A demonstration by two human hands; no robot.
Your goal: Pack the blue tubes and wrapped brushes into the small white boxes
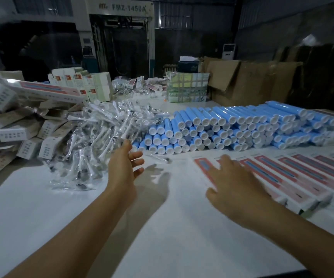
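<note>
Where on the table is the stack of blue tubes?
The stack of blue tubes lies at the far middle-right of the table, between the wrapped brushes on its left and the row of boxes nearer the camera.

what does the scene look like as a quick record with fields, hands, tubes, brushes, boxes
left hand: open, reaching toward the brushes, holding nothing
right hand: open, fingers spread over the flat boxes
tubes: blue with white caps, stacked in a long pile at the table's middle
brushes: white, in clear wrap, heaped left of the tubes
flat boxes: overlapping row at right
packed boxes: piled at far left
table: white
</note>
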